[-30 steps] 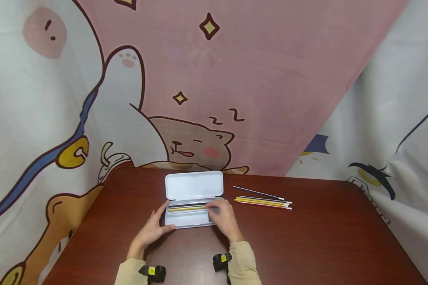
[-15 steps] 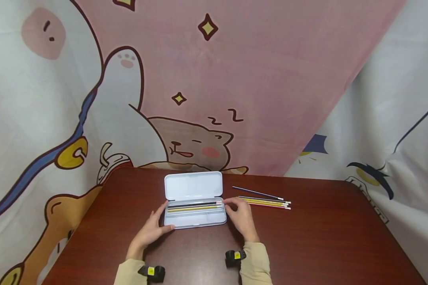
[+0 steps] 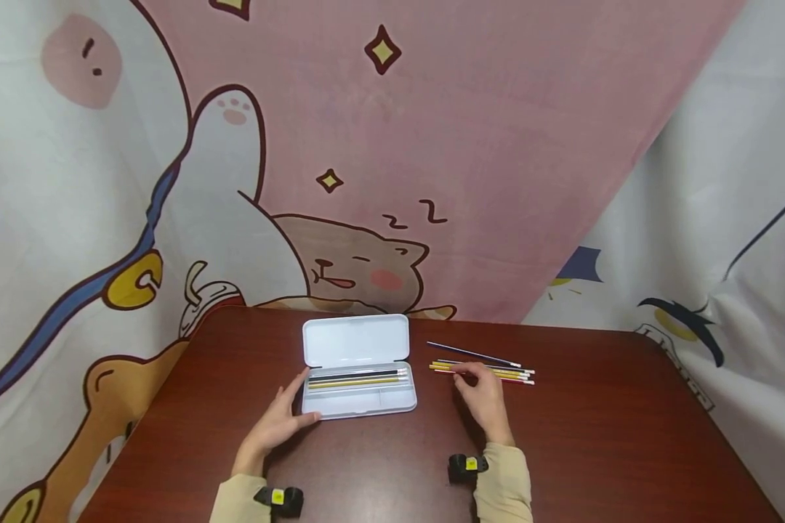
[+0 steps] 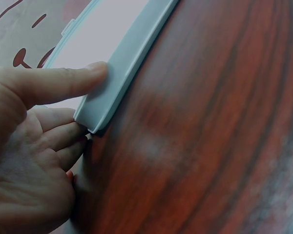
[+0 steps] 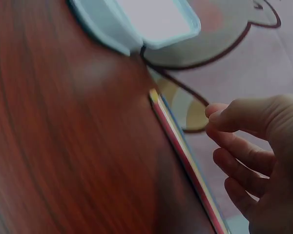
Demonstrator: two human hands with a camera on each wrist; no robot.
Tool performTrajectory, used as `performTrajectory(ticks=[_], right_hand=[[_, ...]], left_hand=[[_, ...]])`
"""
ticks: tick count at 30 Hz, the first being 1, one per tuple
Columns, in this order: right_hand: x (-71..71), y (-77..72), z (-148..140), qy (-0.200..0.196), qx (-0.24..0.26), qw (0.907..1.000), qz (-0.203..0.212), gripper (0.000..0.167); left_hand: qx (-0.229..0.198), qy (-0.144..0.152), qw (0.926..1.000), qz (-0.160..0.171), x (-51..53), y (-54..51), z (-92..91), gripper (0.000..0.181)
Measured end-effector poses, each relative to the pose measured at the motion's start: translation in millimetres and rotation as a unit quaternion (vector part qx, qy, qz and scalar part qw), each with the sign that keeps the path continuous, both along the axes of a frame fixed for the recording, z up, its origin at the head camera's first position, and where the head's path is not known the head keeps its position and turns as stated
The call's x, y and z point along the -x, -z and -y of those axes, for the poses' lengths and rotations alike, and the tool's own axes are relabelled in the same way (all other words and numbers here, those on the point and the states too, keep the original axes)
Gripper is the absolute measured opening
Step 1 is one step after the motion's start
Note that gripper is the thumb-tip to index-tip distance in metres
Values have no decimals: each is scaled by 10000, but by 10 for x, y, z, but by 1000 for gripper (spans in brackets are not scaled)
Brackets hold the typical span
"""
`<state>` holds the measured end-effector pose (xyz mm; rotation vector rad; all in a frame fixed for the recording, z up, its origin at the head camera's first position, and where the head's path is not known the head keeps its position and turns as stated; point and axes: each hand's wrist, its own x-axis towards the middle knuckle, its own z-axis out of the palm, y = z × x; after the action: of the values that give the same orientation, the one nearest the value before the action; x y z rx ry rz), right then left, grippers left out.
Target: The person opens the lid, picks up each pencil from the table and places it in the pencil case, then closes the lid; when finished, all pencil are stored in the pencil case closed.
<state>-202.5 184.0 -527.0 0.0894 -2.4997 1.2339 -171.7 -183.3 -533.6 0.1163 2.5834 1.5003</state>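
A white pencil case (image 3: 341, 404) lies on the table with its lid (image 3: 356, 340) raised, and a few dark and yellow pencils (image 3: 353, 380) rest in its back compartment. My left hand (image 3: 275, 425) holds the case by its left front corner. In the left wrist view the thumb (image 4: 83, 80) presses on the front edge and the other fingers are at the end. My right hand (image 3: 485, 401) hovers over several loose pencils (image 3: 515, 374), thumb tip near the index fingertip. The right wrist view shows these pencils (image 5: 185, 157) apart from the fingers, with nothing held.
One dark pencil (image 3: 472, 353) lies apart, behind the loose bunch. The brown wooden table (image 3: 615, 428) meets a cartoon-printed cloth (image 3: 497, 181) at its back and sides. Both wrists carry black cameras.
My right hand has left the case's right end and moved rightward to the loose pencils. The pencils inside the case are now uncovered. My left hand stays at the case's corner.
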Motion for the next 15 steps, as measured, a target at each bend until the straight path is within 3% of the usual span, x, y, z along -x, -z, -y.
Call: performTrajectory(ticks=[7, 15], right_hand=[[0, 25, -325, 226, -125, 9992, 290, 14], [56, 53, -570, 20, -276, 9987, 417, 17]], left_hand=[[1, -31, 10000, 10, 2, 12, -15, 89], [6, -40, 10000, -52, 12, 10, -15, 88]])
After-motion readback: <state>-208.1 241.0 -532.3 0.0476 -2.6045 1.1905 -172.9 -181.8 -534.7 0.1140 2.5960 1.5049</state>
